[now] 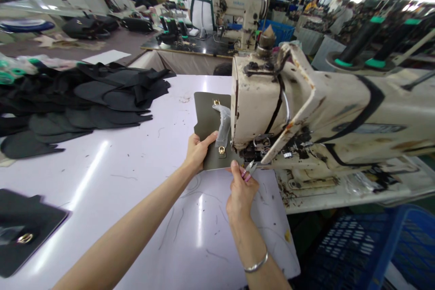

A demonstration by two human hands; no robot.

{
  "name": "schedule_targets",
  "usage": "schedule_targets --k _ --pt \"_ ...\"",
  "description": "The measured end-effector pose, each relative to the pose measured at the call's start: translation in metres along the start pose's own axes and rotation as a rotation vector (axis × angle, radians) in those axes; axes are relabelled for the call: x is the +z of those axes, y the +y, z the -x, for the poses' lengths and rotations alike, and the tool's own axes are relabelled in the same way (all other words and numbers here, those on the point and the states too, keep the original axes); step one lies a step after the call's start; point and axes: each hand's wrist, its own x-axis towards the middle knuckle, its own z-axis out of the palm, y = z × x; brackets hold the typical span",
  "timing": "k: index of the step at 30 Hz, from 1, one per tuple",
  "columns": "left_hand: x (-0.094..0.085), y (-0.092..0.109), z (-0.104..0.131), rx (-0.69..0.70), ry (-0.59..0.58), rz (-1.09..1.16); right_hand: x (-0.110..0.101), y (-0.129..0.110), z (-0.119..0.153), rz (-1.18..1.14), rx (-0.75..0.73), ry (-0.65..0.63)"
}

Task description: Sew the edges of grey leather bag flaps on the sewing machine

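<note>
"Where is the olive-grey panel (205, 115)?"

"Flat on the white table (136, 199), its right side running beneath the head of the sewing machine (253, 99)."

"And the left hand (200, 153)?"

"Clamped on the panel's left edge, the thumb lying on top, near the clear-wrapped strap (223, 127). One gold buckle (216, 102) sits at the strap's far end, and another gold fitting (222, 150) at the near end."

"What does the right hand (242, 188) have?"

"It's closed around pink-handled snips (249, 171), blades pointing up toward the needle area. Its thumb is at the panel's near edge; whether it presses down there, I can't tell. There's a silver bracelet (256, 263) on that wrist."

"Anything else on the table?"

"A spread heap of black cut pieces (118, 93) at the far left, and a dark panel (30, 217) with a gold ring fitting (25, 238) at the near left. Loose threads are scattered about too."

"And around it?"

"A blue basket (360, 247) at the lower right, dark thread spools (362, 38) behind the machine's arm, and beyond, a person in white (202, 9) beside another sewing machine (243, 11)."
</note>
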Motion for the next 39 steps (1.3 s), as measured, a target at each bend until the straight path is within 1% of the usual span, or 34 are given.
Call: schedule_targets --k 3,6,10,13,15,17,18,20,22,24,26,29,33,35,39 --pt "-0.002 -0.002 0.001 0.011 0.032 -0.001 0.004 -0.009 0.001 -0.062 0.084 0.125" --pt "-0.003 -0.006 0.001 -0.007 0.052 0.02 0.006 -0.013 0.001 -0.06 0.085 0.131" --pt "-0.005 -0.012 0.002 -0.092 0.066 0.081 0.006 -0.009 0.001 -0.06 0.074 0.131" --pt "-0.004 -0.016 0.003 -0.144 0.104 0.098 0.008 -0.006 0.002 -0.135 0.073 0.123" --pt "-0.003 -0.018 0.003 -0.172 0.136 0.095 0.009 -0.006 0.002 -0.206 0.094 0.12" --pt "-0.004 -0.018 0.003 -0.193 0.146 0.087 0.011 -0.006 0.002 -0.229 0.124 0.119" --pt "-0.005 -0.018 0.003 -0.215 0.13 0.077 0.011 -0.007 0.002 -0.221 0.138 0.121" --pt "-0.008 -0.017 0.001 -0.294 0.064 0.042 0.01 -0.007 0.003 -0.193 0.141 0.128" --pt "-0.014 -0.017 -0.003 -0.384 -0.005 0.0 0.01 -0.007 0.003 -0.165 0.099 0.138" --pt "-0.019 -0.02 -0.006 -0.438 -0.048 -0.024 0.01 -0.006 0.003 -0.14 0.044 0.146" --pt "-0.022 -0.024 -0.01 -0.464 -0.072 -0.032 0.011 -0.004 0.003 -0.129 0.02 0.153" --pt "-0.023 -0.031 -0.013 -0.517 -0.115 -0.044 0.011 0.0 0.001 -0.152 0.042 0.128" --pt "-0.023 -0.034 -0.016 -0.578 -0.181 -0.073 0.01 0.004 -0.001 -0.252 0.074 0.086" --pt "-0.024 -0.035 -0.017 -0.597 -0.197 -0.101 0.01 0.006 -0.002 -0.273 0.071 0.091" --pt "-0.027 -0.04 -0.018 -0.622 -0.203 -0.181 0.011 0.005 -0.001 -0.229 0.049 0.087"
